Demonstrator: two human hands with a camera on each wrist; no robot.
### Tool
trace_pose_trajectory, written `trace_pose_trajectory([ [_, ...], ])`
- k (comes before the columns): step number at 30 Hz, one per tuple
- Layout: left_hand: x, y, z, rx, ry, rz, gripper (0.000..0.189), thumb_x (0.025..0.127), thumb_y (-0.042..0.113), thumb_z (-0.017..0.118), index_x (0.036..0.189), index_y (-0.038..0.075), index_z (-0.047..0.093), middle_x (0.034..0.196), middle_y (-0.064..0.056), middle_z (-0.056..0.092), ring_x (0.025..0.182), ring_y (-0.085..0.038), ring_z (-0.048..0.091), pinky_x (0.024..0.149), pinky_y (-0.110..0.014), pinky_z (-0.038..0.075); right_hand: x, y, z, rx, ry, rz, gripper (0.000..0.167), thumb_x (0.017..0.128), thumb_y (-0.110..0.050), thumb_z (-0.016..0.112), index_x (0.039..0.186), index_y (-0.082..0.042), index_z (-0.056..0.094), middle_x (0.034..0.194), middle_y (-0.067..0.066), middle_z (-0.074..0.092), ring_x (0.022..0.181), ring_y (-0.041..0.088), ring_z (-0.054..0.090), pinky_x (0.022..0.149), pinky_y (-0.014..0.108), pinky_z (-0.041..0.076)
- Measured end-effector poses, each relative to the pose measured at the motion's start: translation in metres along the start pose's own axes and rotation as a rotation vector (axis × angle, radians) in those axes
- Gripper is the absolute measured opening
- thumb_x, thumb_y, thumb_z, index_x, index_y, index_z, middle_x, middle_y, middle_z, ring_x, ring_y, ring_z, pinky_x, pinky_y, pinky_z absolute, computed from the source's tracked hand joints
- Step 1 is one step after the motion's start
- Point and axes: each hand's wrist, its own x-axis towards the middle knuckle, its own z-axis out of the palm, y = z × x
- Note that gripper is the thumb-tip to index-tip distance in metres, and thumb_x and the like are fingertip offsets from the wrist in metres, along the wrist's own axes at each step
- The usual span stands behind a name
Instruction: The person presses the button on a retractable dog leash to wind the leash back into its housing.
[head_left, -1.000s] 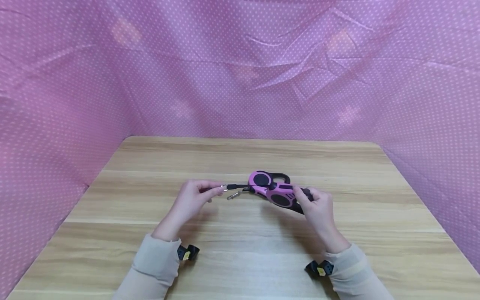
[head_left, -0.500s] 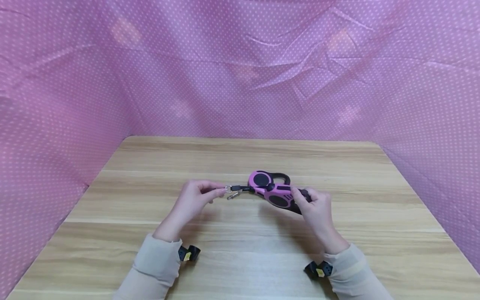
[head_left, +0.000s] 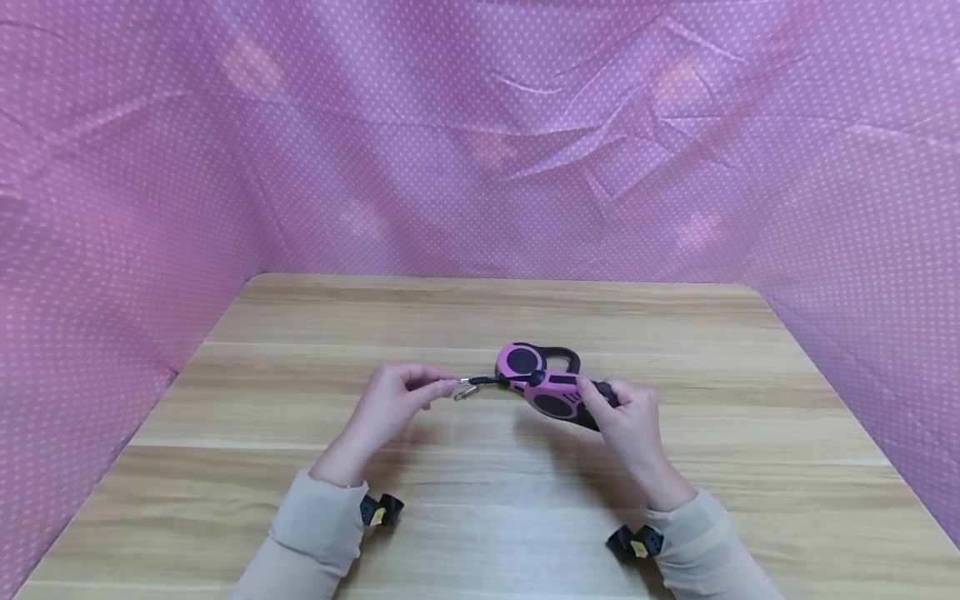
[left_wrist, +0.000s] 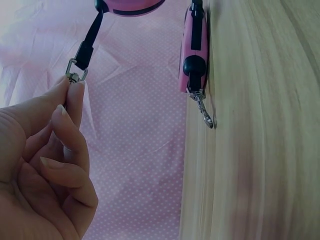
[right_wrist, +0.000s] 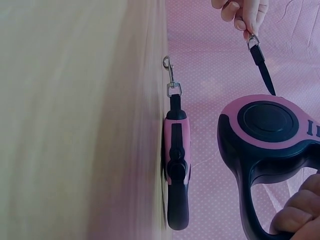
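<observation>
My right hand (head_left: 633,421) grips the handle of a pink-and-black retractable dog leash (head_left: 553,403), held up above the table. Its short black strap (right_wrist: 265,75) runs out of the casing toward my left hand (head_left: 386,410). Thumb and forefinger of that hand pinch the metal snap hook (left_wrist: 74,77) at the strap's end, and cover most of it; the other fingers are loosely curled. A second leash (head_left: 521,359) of the same kind lies on the table just behind, its silver snap hook (left_wrist: 204,114) hanging out on a short end of strap.
Both leashes are over the middle of a wood-grain table (head_left: 480,533). Pink polka-dot cloth (head_left: 480,192) hangs around its back and sides. Each wrist carries a small black camera (head_left: 381,510) strapped over a light sleeve.
My left hand has shifted slightly right with the snap hook, and my right hand slightly left with the leash. The strap between them is shorter. The second leash has stayed put.
</observation>
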Motion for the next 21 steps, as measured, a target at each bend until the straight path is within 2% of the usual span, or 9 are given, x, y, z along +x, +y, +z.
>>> trace_pose_trajectory([
  [8,-0.0006,0.0018,0.0030,0.006,-0.005,-0.003,0.013,0.089,0.024,0.073,0.100,0.018,0.077,0.091,0.002,0.075,0.073,-0.017,0.061,0.066,-0.028,0.050,-0.0017,-0.0013,0.0019,-0.005,0.010,-0.036,0.035,0.086,-0.010,0.071,0.053,-0.007,0.061,0.058,0.013,0.065,0.049,0.000,0.048,0.041,0.018,0.036],
  [15,-0.0012,0.0020,0.0050,-0.013,-0.014,0.002,0.015,0.090,0.024,0.073,0.101,0.016,0.077,0.093,-0.001,0.076,0.083,-0.031,0.066,0.069,-0.034,0.054,-0.0022,-0.0032,0.0024,0.003,-0.015,-0.026,0.038,0.087,-0.011,0.072,0.052,-0.008,0.056,0.054,0.008,0.061,0.046,0.001,0.045,0.040,0.019,0.033],
  [21,-0.0001,-0.0002,0.0075,-0.003,-0.014,0.012,0.017,0.089,0.024,0.073,0.101,0.013,0.077,0.091,-0.002,0.076,0.075,-0.020,0.064,0.066,-0.028,0.052,-0.0029,-0.0034,0.0031,-0.010,-0.022,-0.020,0.043,0.087,-0.012,0.072,0.049,-0.009,0.051,0.049,0.002,0.053,0.043,0.000,0.040,0.038,0.019,0.029],
])
